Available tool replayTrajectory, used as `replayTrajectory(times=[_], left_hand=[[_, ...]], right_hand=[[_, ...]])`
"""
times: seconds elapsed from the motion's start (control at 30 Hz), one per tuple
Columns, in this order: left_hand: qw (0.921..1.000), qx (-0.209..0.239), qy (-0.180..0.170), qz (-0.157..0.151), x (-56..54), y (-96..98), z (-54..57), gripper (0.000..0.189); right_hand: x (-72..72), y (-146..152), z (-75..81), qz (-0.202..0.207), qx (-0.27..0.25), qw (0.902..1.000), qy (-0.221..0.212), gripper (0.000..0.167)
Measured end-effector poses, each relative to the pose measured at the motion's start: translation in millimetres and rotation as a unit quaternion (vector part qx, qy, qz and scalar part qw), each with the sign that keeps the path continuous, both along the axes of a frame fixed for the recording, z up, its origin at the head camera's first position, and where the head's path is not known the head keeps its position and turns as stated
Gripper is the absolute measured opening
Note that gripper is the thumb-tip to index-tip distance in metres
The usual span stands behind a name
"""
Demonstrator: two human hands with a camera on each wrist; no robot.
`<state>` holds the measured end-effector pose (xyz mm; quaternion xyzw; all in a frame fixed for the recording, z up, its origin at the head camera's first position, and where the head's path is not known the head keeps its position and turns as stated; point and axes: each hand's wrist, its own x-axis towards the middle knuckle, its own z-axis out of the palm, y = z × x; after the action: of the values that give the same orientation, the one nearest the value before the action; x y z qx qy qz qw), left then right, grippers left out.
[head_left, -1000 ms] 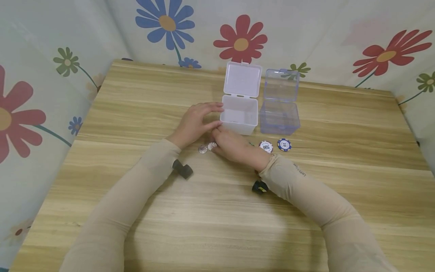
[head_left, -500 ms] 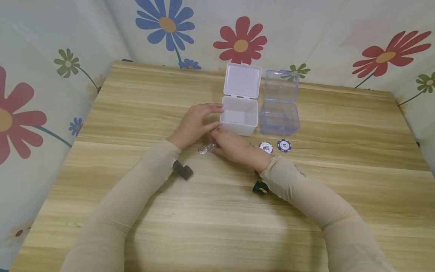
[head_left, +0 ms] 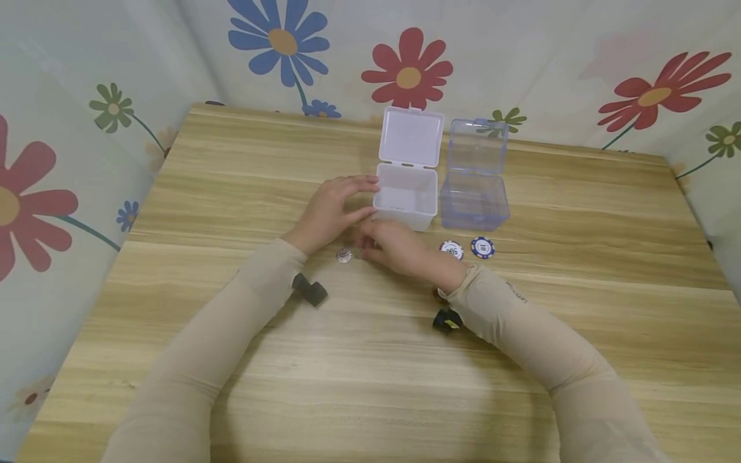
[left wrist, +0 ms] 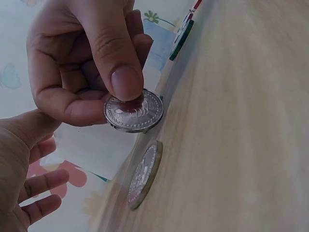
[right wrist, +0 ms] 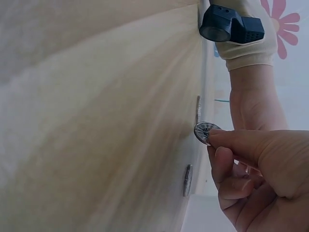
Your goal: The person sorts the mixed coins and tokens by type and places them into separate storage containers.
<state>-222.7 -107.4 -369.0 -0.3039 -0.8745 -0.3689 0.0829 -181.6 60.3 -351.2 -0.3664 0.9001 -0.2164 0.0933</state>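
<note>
My right hand (head_left: 399, 247) pinches a silver coin (left wrist: 145, 120) between thumb and forefinger, just above the table. One more silver coin (head_left: 344, 255) lies flat on the wood left of that hand. In the right wrist view two coins are on the table: one close behind the held coin, another coin (right wrist: 188, 180) lower down. The fingers and thumb of my left hand (head_left: 325, 213) rest, fairly straight, against the left side of a white lidded box (head_left: 421, 222). That box stands with its lid up, right behind my right hand.
A clear bluish box (head_left: 476, 222), lid also raised, stands right of the white one. In front of it lie a white 500 poker chip (head_left: 451, 250) and a blue 10 chip (head_left: 483, 247). A green-edged chip (left wrist: 182, 39) shows in the left wrist view.
My right hand has lifted a coin off the table and shifted slightly right. My left hand and both boxes stay where they were.
</note>
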Motion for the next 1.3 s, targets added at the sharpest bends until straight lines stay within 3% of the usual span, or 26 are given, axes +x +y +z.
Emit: replayTrajectory(times=[0.23, 0.4, 0.73, 1.07, 1.3], left_hand=[[1.0000, 0.002, 0.001, -0.001, -1.2, 0.0, -1.4, 0.038], [0.9999, 0.003, 0.008, -0.005, -1.7, 0.2, -1.7, 0.038], [1.0000, 0.000, 0.006, -0.006, -0.9, -0.8, -0.9, 0.038], [0.9997, -0.017, -0.017, 0.002, 0.3, -0.5, 1.0, 0.040], [0.9997, -0.017, -0.017, 0.003, 0.1, -0.8, 1.0, 0.039]], right_hand=[[-1.1, 3.8, 6.5, 0.007, 0.006, 0.9999, 0.004, 0.009], [-0.8, 9.0, 19.6, 0.003, 0.010, 0.9998, 0.016, 0.009], [-5.3, 19.9, 47.8, -0.032, -0.001, 0.9992, 0.025, 0.007], [-20.4, 31.2, 62.1, -0.068, -0.036, 0.9970, 0.011, 0.008], [-30.2, 35.2, 66.4, -0.107, -0.017, 0.9939, 0.022, 0.011]])
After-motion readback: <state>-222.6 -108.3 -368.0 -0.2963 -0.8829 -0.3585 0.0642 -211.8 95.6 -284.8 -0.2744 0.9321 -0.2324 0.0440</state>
